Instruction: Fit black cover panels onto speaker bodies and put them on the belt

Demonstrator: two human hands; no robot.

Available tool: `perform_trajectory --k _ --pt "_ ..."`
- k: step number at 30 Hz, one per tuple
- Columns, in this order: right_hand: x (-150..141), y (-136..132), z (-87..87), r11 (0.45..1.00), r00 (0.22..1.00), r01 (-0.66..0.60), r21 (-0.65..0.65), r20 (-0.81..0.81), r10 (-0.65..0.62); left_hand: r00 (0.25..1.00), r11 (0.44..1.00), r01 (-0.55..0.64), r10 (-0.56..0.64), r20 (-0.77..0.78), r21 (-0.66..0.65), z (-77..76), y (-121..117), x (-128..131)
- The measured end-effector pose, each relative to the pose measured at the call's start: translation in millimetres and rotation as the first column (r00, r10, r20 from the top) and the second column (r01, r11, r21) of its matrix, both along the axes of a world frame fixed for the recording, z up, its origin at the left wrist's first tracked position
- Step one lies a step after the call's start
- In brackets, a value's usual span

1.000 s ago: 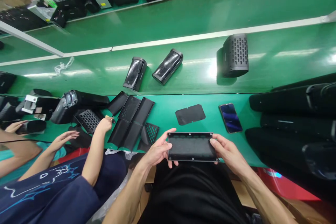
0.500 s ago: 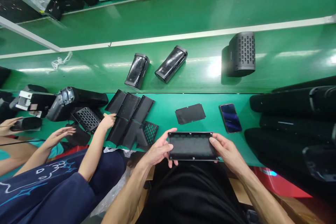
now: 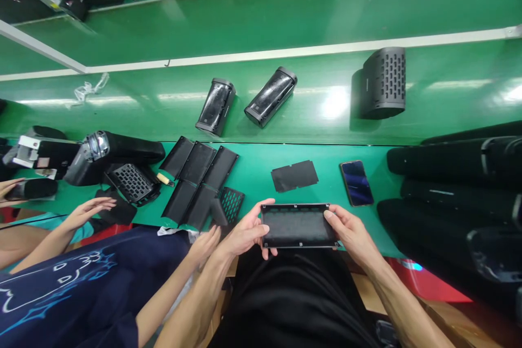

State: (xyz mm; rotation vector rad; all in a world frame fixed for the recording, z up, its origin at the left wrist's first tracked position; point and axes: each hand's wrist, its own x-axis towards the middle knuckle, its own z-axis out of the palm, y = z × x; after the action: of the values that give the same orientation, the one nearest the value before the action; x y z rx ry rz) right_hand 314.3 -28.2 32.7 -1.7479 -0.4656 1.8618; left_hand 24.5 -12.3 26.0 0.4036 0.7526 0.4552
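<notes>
A black, shallow rectangular panel (image 3: 299, 227) with small clips or bosses along its rim, which looks like a speaker cover, is held level above my lap. My left hand (image 3: 247, 230) grips its left end, thumb on the inner face. On the right end my right hand (image 3: 348, 230) is closed in the same way. Just beyond the panel, a thin black sheet with notched edges (image 3: 294, 176) lies flat on the green table (image 3: 255, 174). A phone (image 3: 356, 183) lies to the right of that sheet.
Several similar black panels (image 3: 198, 162) and a perforated grille (image 3: 232, 205) lie to my left. A co-worker's hand (image 3: 205, 244) is beside my left forearm. A yellow-handled tool (image 3: 164, 179) lies by the panels. Large black speakers (image 3: 444, 193) stand right; small speakers (image 3: 271, 97) lie behind.
The co-worker's near hand has left the stacked panels and come down beside my left forearm, leaving the yellow-handled tool lying on the table. My hands and the panel have hardly moved.
</notes>
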Motion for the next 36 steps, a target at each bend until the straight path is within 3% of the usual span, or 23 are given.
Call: perform_trajectory --k 17,26,36 --pt "1.7 1.7 -1.5 1.000 0.999 -0.016 -0.010 0.038 0.016 1.000 1.000 0.027 -0.027 -0.015 -0.010 -5.0 0.6 1.3" --pt "8.9 -6.3 -7.1 1.000 0.998 0.005 0.024 -0.063 -0.003 1.000 1.000 0.016 -0.016 0.027 -0.010 -5.8 1.5 1.3" --pt "10.5 -7.5 -14.6 0.999 0.998 0.022 0.045 -0.067 -0.019 0.999 0.999 0.039 -0.039 -0.010 0.032 -0.7 1.8 4.5"
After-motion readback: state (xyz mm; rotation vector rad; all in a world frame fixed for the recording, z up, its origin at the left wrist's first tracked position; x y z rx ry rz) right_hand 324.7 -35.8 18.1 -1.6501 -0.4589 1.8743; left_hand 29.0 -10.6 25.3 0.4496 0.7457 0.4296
